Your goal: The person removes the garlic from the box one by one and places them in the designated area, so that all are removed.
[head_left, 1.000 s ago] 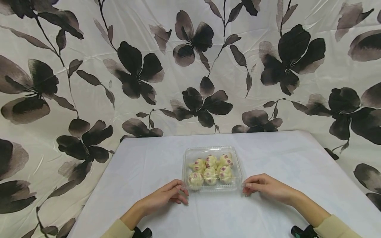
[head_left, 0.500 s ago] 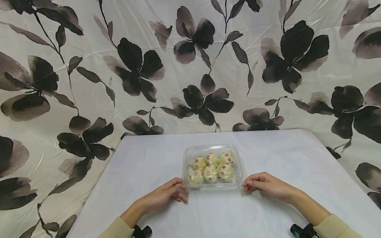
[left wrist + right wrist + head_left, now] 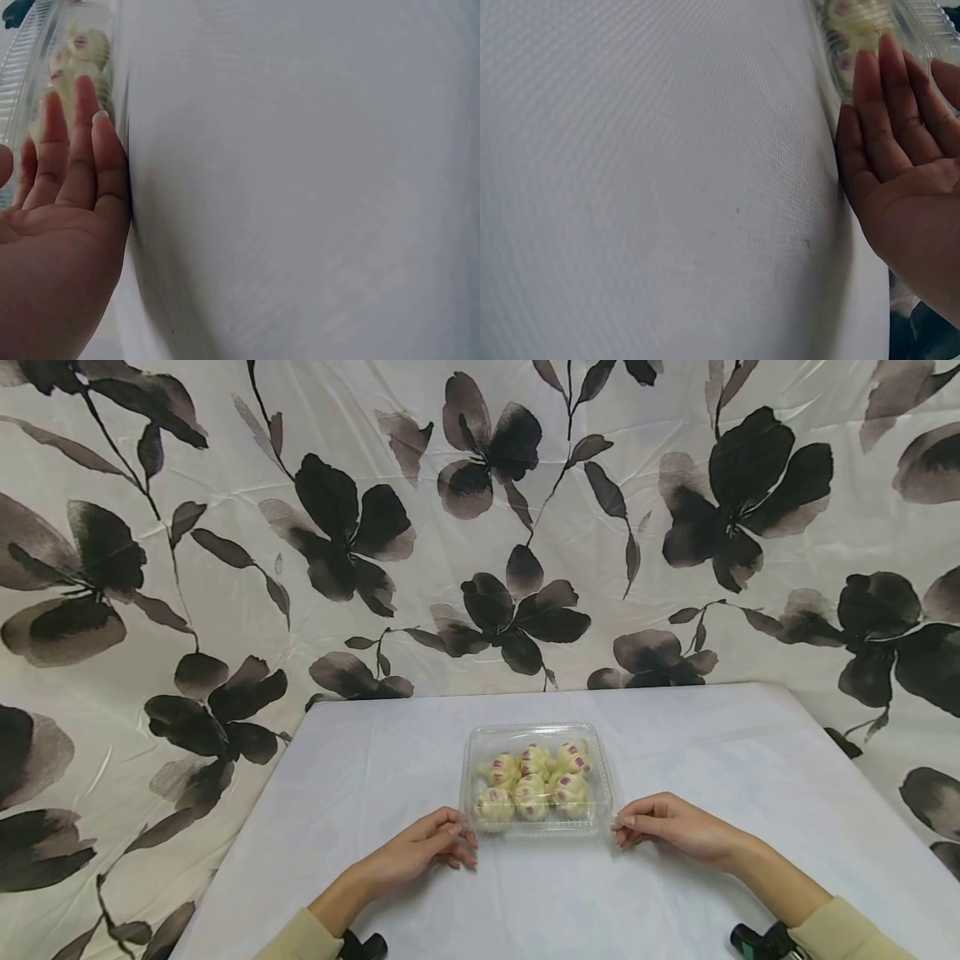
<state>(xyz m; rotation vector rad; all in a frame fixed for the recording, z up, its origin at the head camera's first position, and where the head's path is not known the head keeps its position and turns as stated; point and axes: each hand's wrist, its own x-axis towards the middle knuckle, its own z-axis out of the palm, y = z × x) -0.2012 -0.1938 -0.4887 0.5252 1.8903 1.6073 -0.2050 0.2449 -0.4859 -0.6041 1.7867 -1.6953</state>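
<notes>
A clear plastic clamshell box (image 3: 540, 732) with its lid down sits on the white table. Inside it lie several pale yellow wrapped balls (image 3: 532, 797) with purple-red print, arranged in two rows. My left hand (image 3: 420, 852) rests on the table at the box's near left corner, its fingers loosely extended, as the left wrist view also shows. By the near right corner is my right hand (image 3: 678, 828), fingers relaxed and lightly bent. Neither hand grips anything; whether the fingertips touch the box I cannot tell.
White cloth covers the table (image 3: 360, 768). A curtain (image 3: 480, 552) with dark flower print hangs behind its back edge. Black wrist devices (image 3: 363, 947) show at both forearms near the bottom of the head view.
Both hands and the box stay in place. Only the head view has tilted and shifted very slightly.
</notes>
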